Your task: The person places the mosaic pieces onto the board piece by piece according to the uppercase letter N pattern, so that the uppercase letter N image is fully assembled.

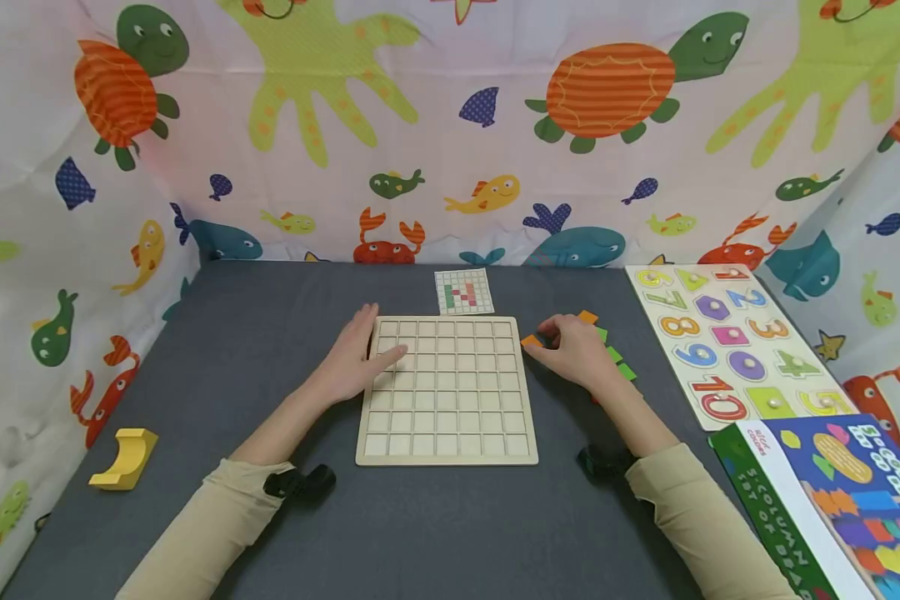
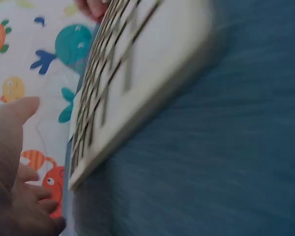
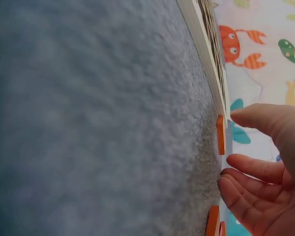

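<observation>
A pale wooden grid board lies in front of me. My left hand rests on its upper left edge, fingers straight along the side and thumb over the squares. At the board's upper right edge, my right hand has its thumb and forefinger at opposite sides of a small orange tile. In the right wrist view the orange tile sits between thumb and forefinger, low by the board. Beyond this hand lie another orange tile and several green tiles, partly covered by the hand.
A pattern card with coloured squares lies behind the board. To the right are a number puzzle board and a game box. A yellow curved block sits at the left. A printed sea-animal cloth hangs behind the table.
</observation>
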Demonstrator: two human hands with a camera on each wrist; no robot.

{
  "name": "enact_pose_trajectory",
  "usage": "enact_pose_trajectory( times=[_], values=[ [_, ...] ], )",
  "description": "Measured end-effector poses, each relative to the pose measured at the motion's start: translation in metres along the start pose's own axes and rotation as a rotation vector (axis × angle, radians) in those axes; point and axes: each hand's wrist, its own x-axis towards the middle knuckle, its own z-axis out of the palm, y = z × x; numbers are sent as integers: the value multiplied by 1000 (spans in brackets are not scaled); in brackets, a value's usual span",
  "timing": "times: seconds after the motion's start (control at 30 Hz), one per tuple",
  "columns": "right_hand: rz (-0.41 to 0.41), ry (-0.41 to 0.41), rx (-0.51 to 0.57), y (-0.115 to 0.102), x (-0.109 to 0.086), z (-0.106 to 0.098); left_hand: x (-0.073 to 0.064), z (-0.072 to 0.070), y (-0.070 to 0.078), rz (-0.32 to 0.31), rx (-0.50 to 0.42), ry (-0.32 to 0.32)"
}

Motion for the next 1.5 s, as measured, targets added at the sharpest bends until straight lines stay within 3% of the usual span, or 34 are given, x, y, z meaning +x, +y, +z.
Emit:
enact_pose_trajectory(
  times=[0.1,0.3,0.43,0.67,0.8,0.97,1.23,1.5],
  values=[
    [-27,7,2,-1,-1,0,-20,1,-3,31,-59,-104],
    [-54,22,-25,-2,2,0,-45,-1,-10,98,3,-234],
    [-44,17,-12,-3,2,-1,-52,-6,-14,164,47,-295],
    [-43,48,84,-12,-2,-5,-55,-13,-19,229,32,-383],
    [-108,14,167,-29,-1,-2,-54,-13,-20,246,38,-391],
    [-220,-104,242,-50,3,8,-54,-11,-21,262,61,-379],
    [-320,-178,211,-62,7,22,-57,-10,-18,249,88,-380],
    [-341,-191,158,-62,7,26,-60,-6,-18,245,113,-365]
  ],
)
